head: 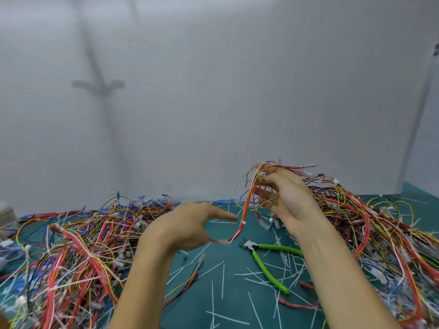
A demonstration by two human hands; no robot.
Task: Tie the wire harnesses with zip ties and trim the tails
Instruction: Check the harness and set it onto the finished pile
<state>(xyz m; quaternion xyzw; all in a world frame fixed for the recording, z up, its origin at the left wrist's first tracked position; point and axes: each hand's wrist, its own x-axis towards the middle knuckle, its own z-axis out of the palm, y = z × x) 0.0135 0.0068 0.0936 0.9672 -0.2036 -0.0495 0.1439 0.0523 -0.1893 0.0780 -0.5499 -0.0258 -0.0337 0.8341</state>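
A red, orange and yellow wire harness (245,207) hangs in a curve between my two hands above the green mat (228,254). White zip ties (242,222) sit on it at a few spots. My left hand (187,224) grips the harness's low end under its palm, index finger stretched to the right. My right hand (289,198) is raised higher, fingers curled into the harness's top loops, which drape over them. Green-handled cutters (273,248) lie on the mat below my right hand, untouched.
Big tangled heaps of coloured wires fill the left (83,245) and right (380,233) of the mat. Several cut white zip-tie tails (223,279) litter the middle. A white wall stands close behind. A grey box (7,217) sits at the far left edge.
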